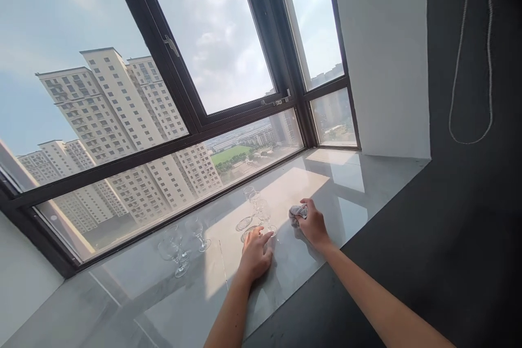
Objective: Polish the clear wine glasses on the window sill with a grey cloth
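Observation:
A crumpled grey-white cloth (297, 213) is bunched in the fingers of my right hand (315, 225), above the sill on the right. My left hand (256, 255) rests low over the sill, its fingers bent and a little apart. Just beyond those fingertips stands a clear stemmed glass (263, 211); whether they touch its foot I cannot tell. A second glass (249, 193) stands close behind it, partly overlapped. Farther left are another stemmed glass (199, 230) and a larger-looking one (171, 250), with a further glass partly hidden behind it.
The pale glossy windowsill (179, 315) carries sunlight patches and glass shadows. Dark window frames (196, 130) border its far side, and a white wall (387, 65) rises at right. A looped cord (451, 119) hangs at far right. Below the sill's front edge is a dark surface (408, 239).

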Motion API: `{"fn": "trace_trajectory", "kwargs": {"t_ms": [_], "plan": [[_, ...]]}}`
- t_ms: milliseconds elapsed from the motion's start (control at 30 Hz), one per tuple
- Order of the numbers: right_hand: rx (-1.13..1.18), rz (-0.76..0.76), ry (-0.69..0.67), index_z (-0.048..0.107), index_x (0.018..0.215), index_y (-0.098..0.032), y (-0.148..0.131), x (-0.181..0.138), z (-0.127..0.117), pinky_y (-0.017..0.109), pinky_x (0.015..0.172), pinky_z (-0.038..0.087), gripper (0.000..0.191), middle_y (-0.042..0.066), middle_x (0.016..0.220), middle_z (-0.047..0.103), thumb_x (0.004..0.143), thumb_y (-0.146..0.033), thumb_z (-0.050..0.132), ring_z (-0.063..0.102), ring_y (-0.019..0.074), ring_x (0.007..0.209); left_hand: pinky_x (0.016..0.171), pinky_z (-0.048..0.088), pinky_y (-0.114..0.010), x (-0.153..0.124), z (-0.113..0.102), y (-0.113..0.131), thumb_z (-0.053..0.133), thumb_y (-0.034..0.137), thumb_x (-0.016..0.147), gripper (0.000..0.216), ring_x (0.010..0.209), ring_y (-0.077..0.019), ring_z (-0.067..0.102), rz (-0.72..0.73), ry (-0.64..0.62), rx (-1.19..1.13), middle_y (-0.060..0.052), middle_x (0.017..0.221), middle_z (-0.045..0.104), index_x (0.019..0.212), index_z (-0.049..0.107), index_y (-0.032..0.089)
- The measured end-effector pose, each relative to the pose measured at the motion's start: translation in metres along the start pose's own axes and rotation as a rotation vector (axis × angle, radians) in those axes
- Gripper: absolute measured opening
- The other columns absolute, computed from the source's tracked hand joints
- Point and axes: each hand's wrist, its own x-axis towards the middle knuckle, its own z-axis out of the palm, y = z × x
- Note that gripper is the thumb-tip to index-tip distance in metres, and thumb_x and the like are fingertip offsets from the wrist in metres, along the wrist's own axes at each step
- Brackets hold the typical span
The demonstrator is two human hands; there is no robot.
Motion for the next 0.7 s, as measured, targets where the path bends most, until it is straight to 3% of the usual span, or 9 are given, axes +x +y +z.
{"fn": "trace_trajectory", "kwargs": {"t_ms": [233, 700], "plan": [[-0.004, -0.015, 0.000, 0.051, 0.112, -0.023, 0.004, 0.000, 0.003, 0.032, 0.066, 0.045, 0.036, 0.005, 0.082, 0.068, 0.077, -0.030, 0.051, 0.063, 0.0239, 0.076, 0.117, 0.026, -0.048, 0.011, 0.001, 0.001, 0.048, 0.029, 0.084, 0.060, 0.140, -0.0281, 0.036, -0.031, -0.086, 0.055, -0.005, 0.153, 0.045, 0.144, 0.050, 0.032], [-0.008, -0.013, 0.016, 0.051, 0.109, -0.023, 0.000, 0.000, 0.001, 0.034, 0.069, 0.046, 0.036, 0.006, 0.086, 0.068, 0.074, -0.030, 0.051, 0.063, 0.0251, 0.079, 0.118, 0.022, -0.051, 0.017, 0.004, -0.002, 0.041, 0.032, 0.087, 0.059, 0.143, -0.0292, 0.032, -0.059, -0.089, 0.045, -0.004, 0.156, 0.040, 0.145, 0.048, 0.032]]}}
